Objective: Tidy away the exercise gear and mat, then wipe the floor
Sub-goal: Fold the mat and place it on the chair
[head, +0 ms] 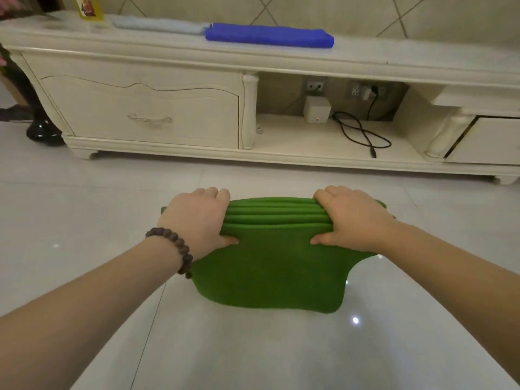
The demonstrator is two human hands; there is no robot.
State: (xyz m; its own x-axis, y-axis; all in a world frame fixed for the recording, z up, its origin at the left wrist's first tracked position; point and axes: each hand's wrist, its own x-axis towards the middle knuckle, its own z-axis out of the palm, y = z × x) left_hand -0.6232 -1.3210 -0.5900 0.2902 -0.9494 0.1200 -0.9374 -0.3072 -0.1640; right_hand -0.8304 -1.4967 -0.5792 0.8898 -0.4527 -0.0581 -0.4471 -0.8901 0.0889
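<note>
A green exercise mat [271, 266] is folded into several layers and held up off the white tiled floor [84, 209], its lower edge hanging towards me. My left hand [197, 218], with a dark bead bracelet at the wrist, grips the left end of the folded stack. My right hand [351, 218] clamps the right end, fingers over the far side and thumb on the near face. The stacked folds show between my hands as parallel green ridges.
A cream TV cabinet [140, 114] runs along the wall ahead. On its top lie a folded blue mat [270, 38] and a pale blue cloth [163, 25]. Its open shelf holds a white box [316, 109] and a black cable [363, 133]. A black vase base [43, 132] stands at the left.
</note>
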